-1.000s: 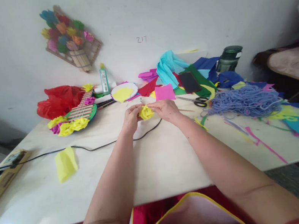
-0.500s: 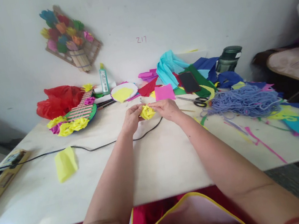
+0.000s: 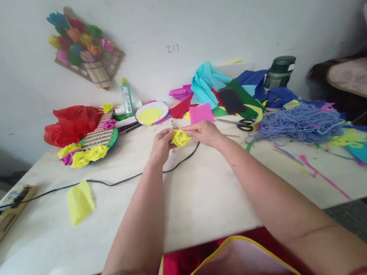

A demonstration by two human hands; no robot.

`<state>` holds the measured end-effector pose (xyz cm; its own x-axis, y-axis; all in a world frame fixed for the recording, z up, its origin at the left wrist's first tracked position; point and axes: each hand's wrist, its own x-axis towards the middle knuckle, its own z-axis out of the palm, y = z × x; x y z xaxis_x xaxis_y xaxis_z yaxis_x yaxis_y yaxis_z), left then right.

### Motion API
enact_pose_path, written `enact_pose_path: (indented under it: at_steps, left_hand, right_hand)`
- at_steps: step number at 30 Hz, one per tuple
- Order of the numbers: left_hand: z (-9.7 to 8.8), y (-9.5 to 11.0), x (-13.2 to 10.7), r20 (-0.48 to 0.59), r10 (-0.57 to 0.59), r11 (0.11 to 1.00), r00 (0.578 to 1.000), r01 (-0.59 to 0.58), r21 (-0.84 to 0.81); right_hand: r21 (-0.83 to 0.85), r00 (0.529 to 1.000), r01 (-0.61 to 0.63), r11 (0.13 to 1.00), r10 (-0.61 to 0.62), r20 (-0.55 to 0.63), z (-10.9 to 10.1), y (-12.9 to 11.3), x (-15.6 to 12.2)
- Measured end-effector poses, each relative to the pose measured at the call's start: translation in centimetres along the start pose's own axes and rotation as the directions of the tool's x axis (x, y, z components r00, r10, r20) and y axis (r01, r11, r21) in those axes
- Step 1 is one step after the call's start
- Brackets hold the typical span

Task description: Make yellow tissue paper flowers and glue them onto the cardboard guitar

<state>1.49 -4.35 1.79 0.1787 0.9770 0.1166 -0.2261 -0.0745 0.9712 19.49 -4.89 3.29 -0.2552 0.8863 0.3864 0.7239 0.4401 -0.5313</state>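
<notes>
A yellow crepe paper flower (image 3: 181, 138) is held between my two hands above the middle of the table. My left hand (image 3: 163, 145) grips it from the left side, fingers closed. From the right, my right hand (image 3: 205, 132) pinches the flower's edge with its fingertips. Just behind the hands lie a pink paper square (image 3: 201, 113) and a white plate (image 3: 161, 108) with a yellow paper piece (image 3: 149, 116) on it. A black cable (image 3: 127, 179) runs across the tabletop under my arms.
Left of my hands are a guitar-shaped craft (image 3: 100, 138) with paper flowers, a yellow sheet (image 3: 81, 203) and a power strip (image 3: 5, 216). To the right lie black-handled scissors (image 3: 245, 125), a phone (image 3: 232, 101) and blue yarn (image 3: 300, 124). A glue bottle (image 3: 127, 99) and dark green bottle (image 3: 281, 72) stand behind.
Almost nothing differs. Both hands stay around the yellow flower in the same spot, and the view has shifted very slightly.
</notes>
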Motion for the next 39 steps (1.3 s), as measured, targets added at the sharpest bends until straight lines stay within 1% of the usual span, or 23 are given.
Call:
enact_pose_path:
  at_steps: [3, 6, 14, 20, 23, 29, 34, 39]
  left_hand:
    - [0.0, 0.1, -0.1, 0.012, -0.003, 1.000, 1.000, 0.003, 0.004]
    - [0.2, 0.2, -0.3, 0.006, 0.001, 0.999, 1.000, -0.001, 0.044]
    - [0.6, 0.3, -0.5, -0.068, 0.020, 0.990, 0.997, -0.010, 0.140]
    - [1.0, 0.4, -0.4, -0.119, 0.060, 0.981, 0.991, -0.037, 0.189]
    - [0.9, 0.4, -0.4, -0.123, 0.063, 0.985, 0.990, -0.042, 0.166]
    - [0.3, 0.1, -0.2, -0.108, 0.028, 0.998, 0.994, -0.021, 0.067]
    - [0.3, 0.1, -0.2, -0.099, 0.023, 0.999, 0.995, -0.019, 0.037]
    - [0.5, 0.4, -0.3, -0.102, 0.025, 0.999, 0.994, -0.022, 0.028]
  right_hand:
    - [-0.049, 1.000, -0.017, 0.999, 0.018, 0.006, -0.2, -0.4, -0.1]
    - [-0.088, 1.000, -0.004, 0.996, 0.006, 0.012, -0.2, -0.6, -0.2]
    - [-0.204, 0.999, 0.009, 0.979, 0.000, 0.047, -0.1, -1.2, -0.3]
    - [-0.207, 0.998, 0.032, 0.978, -0.021, 0.053, -0.1, -1.3, -0.4]
    - [-0.175, 0.999, 0.036, 0.984, -0.029, 0.042, 0.1, -1.1, -0.4]
    - [-0.061, 0.999, 0.029, 0.998, -0.028, 0.016, 0.2, -0.9, -0.3]
    - [0.091, 0.999, 0.040, 0.995, -0.041, 0.008, 0.7, -0.2, -0.1]
    - [0.253, 0.998, 0.062, 0.965, -0.063, -0.004, 1.5, 0.7, 0.3]
